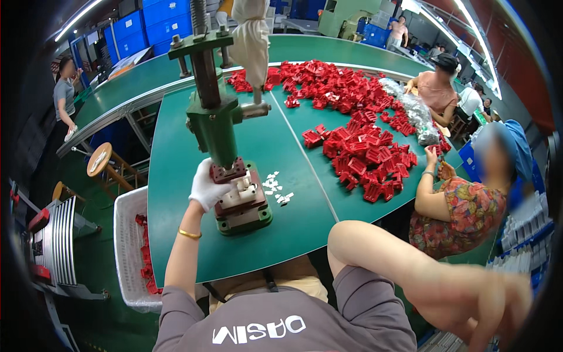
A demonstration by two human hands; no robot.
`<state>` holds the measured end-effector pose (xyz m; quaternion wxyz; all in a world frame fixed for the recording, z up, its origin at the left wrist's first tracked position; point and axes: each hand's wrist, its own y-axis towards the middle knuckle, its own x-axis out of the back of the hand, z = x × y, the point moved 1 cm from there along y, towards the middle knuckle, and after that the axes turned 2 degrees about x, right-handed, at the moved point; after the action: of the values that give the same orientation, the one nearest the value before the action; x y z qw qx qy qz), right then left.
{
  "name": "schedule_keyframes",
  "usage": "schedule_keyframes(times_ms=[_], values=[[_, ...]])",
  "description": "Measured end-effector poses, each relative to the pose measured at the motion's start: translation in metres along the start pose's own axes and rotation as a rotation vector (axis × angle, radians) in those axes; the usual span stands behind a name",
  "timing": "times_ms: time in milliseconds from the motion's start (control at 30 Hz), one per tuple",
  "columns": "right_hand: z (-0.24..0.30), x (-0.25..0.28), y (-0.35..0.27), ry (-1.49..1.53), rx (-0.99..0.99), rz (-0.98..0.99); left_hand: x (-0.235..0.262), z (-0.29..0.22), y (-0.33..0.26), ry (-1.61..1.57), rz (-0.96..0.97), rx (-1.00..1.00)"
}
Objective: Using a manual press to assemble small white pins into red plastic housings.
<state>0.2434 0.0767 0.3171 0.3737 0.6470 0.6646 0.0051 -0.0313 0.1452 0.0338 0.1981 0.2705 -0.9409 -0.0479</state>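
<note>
My left hand, in a white glove, is at the left side of a green hand press. Its thumb reaches across the fixture just below a dark red block under the ram; the fingers curl behind and what they hold is hidden. White pieces sit in the fixture. Small white clips lie scattered on the table right of it. Bare and blurred, my right hand hangs at the lower right, away from the table, fingers apart, with nothing visible in it.
Red plastic parts are heaped on the green table. A clear plastic bag lies at the far right. A co-worker sits close on my right. A white basket with red parts stands left; a wooden stool lies beyond.
</note>
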Motion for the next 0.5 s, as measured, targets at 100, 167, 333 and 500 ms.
schedule_keyframes(times_ms=[100, 167, 333, 500], values=[[0.041, 0.043, 0.049, 0.468, -0.393, 0.565, 0.009, 0.011, -0.012, 0.050, -0.143, -0.085], [0.053, 0.065, 0.049, 0.429, -0.336, 0.444, 0.022, 0.021, -0.021, 0.172, -0.232, -0.071], [0.058, 0.186, -0.032, -0.407, -1.139, 0.588, 0.056, 0.011, -0.064, 0.148, -0.282, -0.064], [0.071, 0.266, -0.179, -1.111, -1.660, 1.006, 0.061, -0.026, -0.090, -0.060, -0.230, -0.140]])
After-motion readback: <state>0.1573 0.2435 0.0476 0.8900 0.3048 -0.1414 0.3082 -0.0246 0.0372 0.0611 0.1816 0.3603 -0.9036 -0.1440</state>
